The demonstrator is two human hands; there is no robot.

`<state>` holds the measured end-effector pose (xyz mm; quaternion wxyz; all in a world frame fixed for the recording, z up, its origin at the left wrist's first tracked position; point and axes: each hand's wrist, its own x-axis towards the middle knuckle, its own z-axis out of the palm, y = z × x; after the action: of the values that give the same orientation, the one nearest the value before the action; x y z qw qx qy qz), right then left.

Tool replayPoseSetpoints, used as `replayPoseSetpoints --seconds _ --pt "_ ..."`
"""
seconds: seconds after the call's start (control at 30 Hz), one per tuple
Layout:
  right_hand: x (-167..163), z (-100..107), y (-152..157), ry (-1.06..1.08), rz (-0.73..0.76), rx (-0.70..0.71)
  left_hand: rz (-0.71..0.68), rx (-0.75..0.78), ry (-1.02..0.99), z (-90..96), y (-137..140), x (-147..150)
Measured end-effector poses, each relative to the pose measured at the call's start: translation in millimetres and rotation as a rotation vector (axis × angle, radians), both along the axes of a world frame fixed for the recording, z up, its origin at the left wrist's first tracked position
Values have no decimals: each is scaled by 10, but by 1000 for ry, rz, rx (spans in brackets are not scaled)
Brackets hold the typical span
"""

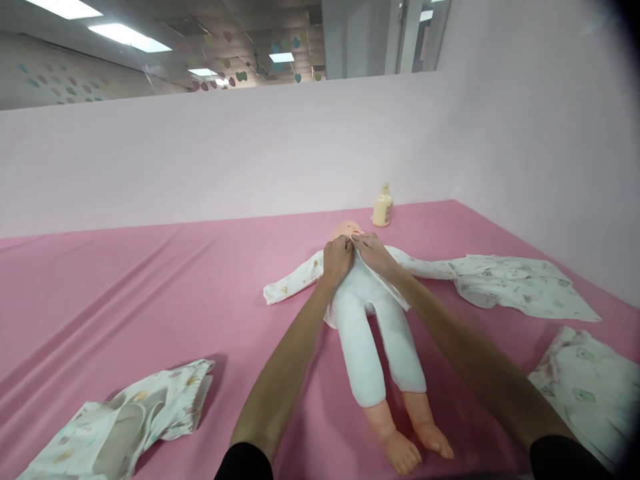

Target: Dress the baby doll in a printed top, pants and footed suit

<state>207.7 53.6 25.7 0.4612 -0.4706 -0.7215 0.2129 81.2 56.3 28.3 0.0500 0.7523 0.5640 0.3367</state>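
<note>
Pinching, with closed left hand [339, 258] and closed right hand [371, 252], white printed long-sleeved cloth top [303, 275] at neckline — presumably steadying its front edges; worn by white soft-bodied doll [359, 360], laid supine on pink cloth sheet [165, 300] — likely for front access.

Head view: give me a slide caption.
Left hand and right hand at the top of a printed white shirt on a white-bodied baby doll.
</note>
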Motion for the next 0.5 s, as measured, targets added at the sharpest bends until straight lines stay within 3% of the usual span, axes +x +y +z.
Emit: replayPoseSetpoints --seconds 0.1,0.23,0.5 --pt "-22 -36 -18 -46 -64 20 -28 -13 -85 -8 16 -13" --pt "-48 -41 -59 -72 -18 50 -51 -51 -216 2 12 -15" --pt "-59 -2 -115 -26 3 38 -176 -268 -556 77 -17 -58"
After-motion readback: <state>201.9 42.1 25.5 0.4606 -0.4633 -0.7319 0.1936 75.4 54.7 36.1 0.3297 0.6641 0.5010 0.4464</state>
